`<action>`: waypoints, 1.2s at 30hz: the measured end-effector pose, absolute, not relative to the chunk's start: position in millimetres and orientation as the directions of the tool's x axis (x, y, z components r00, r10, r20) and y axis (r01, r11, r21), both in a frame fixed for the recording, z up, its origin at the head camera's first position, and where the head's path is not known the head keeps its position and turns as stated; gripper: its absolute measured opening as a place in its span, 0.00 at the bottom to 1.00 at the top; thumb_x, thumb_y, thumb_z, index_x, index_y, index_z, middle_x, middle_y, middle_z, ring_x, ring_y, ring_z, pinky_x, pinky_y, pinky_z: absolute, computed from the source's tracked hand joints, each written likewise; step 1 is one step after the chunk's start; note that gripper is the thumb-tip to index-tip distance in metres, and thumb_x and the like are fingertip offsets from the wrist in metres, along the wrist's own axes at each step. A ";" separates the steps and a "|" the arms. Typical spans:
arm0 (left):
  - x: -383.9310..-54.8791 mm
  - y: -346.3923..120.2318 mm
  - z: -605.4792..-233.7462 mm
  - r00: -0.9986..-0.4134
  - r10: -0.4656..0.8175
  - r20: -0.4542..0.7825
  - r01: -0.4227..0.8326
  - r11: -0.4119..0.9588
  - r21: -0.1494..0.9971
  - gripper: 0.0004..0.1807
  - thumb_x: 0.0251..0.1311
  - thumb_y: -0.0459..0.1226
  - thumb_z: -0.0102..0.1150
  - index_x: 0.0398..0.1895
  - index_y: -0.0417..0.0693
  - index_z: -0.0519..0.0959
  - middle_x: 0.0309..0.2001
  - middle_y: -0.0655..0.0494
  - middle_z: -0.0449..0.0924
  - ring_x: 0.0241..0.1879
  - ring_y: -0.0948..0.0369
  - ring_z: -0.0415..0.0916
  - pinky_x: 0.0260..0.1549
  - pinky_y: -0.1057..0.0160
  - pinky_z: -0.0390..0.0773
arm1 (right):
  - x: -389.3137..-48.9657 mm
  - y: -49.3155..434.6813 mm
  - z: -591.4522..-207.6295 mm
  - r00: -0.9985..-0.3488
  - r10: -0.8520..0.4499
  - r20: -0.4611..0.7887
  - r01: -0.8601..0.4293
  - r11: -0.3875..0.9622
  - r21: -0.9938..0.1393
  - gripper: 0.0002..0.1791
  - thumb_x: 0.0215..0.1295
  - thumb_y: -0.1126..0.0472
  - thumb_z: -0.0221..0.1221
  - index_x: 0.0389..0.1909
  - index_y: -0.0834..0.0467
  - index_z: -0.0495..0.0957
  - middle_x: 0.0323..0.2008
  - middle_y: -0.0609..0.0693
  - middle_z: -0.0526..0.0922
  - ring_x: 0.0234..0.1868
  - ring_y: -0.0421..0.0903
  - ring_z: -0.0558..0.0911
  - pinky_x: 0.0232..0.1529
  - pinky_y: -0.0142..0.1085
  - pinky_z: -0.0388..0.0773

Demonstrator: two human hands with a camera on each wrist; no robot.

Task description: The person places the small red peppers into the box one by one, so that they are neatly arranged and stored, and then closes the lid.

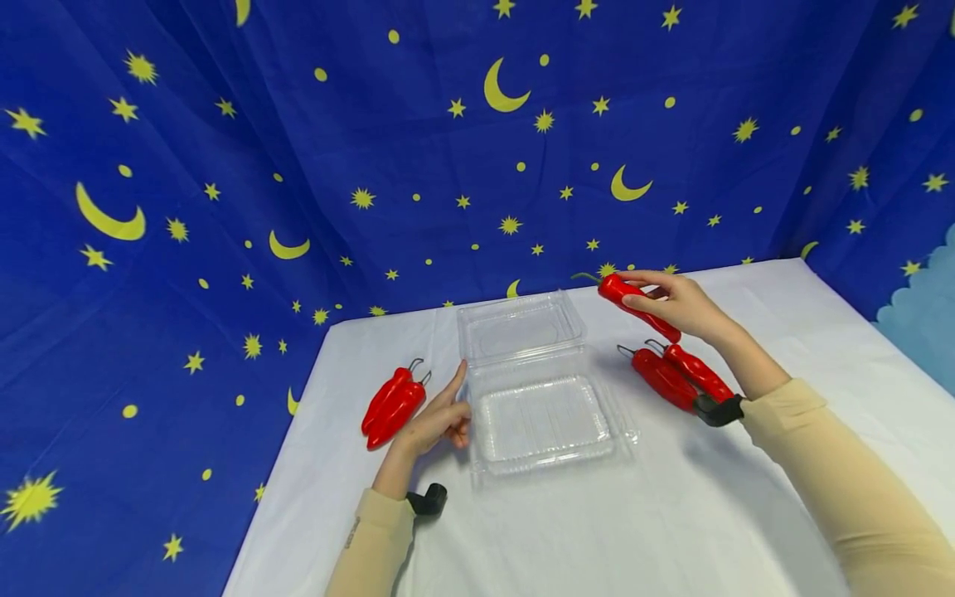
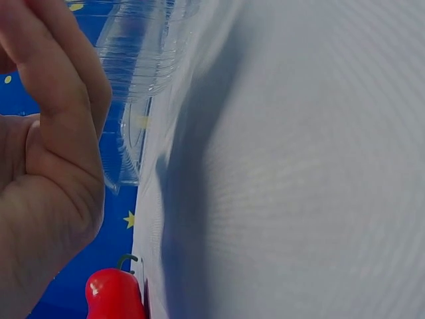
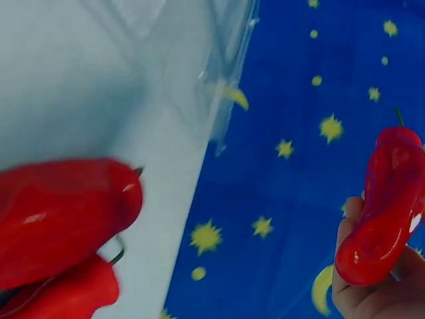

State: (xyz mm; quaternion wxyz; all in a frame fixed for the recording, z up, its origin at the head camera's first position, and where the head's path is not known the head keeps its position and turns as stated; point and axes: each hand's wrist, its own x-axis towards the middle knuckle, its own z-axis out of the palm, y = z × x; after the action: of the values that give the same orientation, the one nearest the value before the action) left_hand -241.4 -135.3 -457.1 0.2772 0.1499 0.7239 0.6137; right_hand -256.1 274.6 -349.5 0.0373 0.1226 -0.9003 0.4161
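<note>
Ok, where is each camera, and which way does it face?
Head: on the head, facing forward and down at the clear container; both sleeves, left fingers and right fingers show.
Left wrist: on that wrist, facing ahead across the tablecloth; left fingers show.
Right wrist: likewise, facing the curtain past resting peppers; right fingers show.
Head and right wrist share the held pepper.

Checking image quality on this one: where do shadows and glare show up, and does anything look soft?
Head view: glints on the clear container, a soft shadow on the white cloth beside the right sleeve; left wrist view: a dark shadow band down the cloth, whose surface looks blurred; right wrist view: bright highlights on the held red pepper, the container hazy.
</note>
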 end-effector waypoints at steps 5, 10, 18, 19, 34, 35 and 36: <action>-241.4 -135.5 -457.2 -0.800 0.557 -0.222 -0.133 0.197 0.971 0.45 0.59 0.30 0.42 0.75 0.62 0.32 0.17 0.51 0.66 0.14 0.59 0.72 0.16 0.64 0.78 | -253.1 252.0 -342.9 -0.925 -0.298 0.235 -0.373 0.605 -0.703 0.28 0.64 0.54 0.59 0.64 0.57 0.70 0.55 0.62 0.74 0.48 0.58 0.76 0.42 0.48 0.78; -241.7 -135.5 -458.6 -0.802 0.555 -0.222 -0.136 0.192 0.972 0.46 0.59 0.31 0.43 0.75 0.64 0.33 0.17 0.51 0.66 0.14 0.60 0.72 0.16 0.64 0.78 | -248.4 232.3 -339.7 -0.875 -0.403 0.269 -0.470 0.571 -0.673 0.26 0.65 0.55 0.59 0.63 0.57 0.71 0.57 0.59 0.74 0.49 0.56 0.77 0.46 0.50 0.77; -241.8 -135.7 -458.8 -0.805 0.553 -0.216 -0.132 0.188 0.973 0.46 0.58 0.31 0.44 0.75 0.63 0.33 0.17 0.51 0.66 0.14 0.60 0.73 0.16 0.65 0.78 | -241.1 204.7 -341.8 -0.793 -0.519 0.319 -0.577 0.472 -0.667 0.24 0.61 0.62 0.62 0.60 0.60 0.74 0.54 0.57 0.77 0.51 0.53 0.76 0.46 0.45 0.78; -241.8 -135.7 -458.6 -0.804 0.553 -0.217 -0.134 0.186 0.973 0.46 0.59 0.31 0.43 0.75 0.64 0.33 0.17 0.52 0.66 0.14 0.60 0.73 0.16 0.65 0.78 | -240.1 201.6 -342.7 -0.781 -0.534 0.323 -0.590 0.462 -0.662 0.24 0.61 0.62 0.62 0.59 0.61 0.74 0.53 0.57 0.77 0.50 0.53 0.77 0.45 0.44 0.79; -239.1 -134.0 -455.1 -0.805 0.549 -0.226 -0.156 0.172 0.973 0.45 0.61 0.28 0.41 0.75 0.63 0.32 0.17 0.52 0.67 0.14 0.61 0.73 0.17 0.64 0.78 | -226.3 168.9 -372.5 -0.696 -0.672 0.254 -0.644 0.429 -0.633 0.24 0.59 0.57 0.64 0.58 0.54 0.77 0.51 0.47 0.79 0.50 0.44 0.77 0.45 0.38 0.77; -238.9 -133.9 -455.5 -0.805 0.549 -0.227 -0.160 0.168 0.973 0.45 0.61 0.28 0.41 0.75 0.63 0.32 0.17 0.52 0.67 0.14 0.61 0.73 0.17 0.64 0.78 | -225.6 167.5 -376.0 -0.691 -0.680 0.245 -0.645 0.428 -0.633 0.24 0.59 0.57 0.64 0.58 0.54 0.77 0.51 0.48 0.79 0.49 0.44 0.77 0.46 0.38 0.77; -238.7 -133.7 -456.1 -0.805 0.547 -0.229 -0.165 0.163 0.973 0.46 0.60 0.28 0.41 0.75 0.63 0.32 0.17 0.52 0.67 0.14 0.61 0.73 0.16 0.64 0.78 | -224.6 165.7 -379.3 -0.686 -0.688 0.235 -0.645 0.428 -0.633 0.24 0.59 0.57 0.64 0.58 0.54 0.77 0.51 0.48 0.79 0.49 0.44 0.77 0.45 0.38 0.77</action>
State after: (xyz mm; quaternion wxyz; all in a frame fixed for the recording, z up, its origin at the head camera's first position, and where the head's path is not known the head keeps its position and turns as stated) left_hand -238.7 -133.7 -456.1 0.2817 0.1348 0.7087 0.6326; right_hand -224.6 165.7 -379.3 -0.0299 0.3949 -0.8443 0.3609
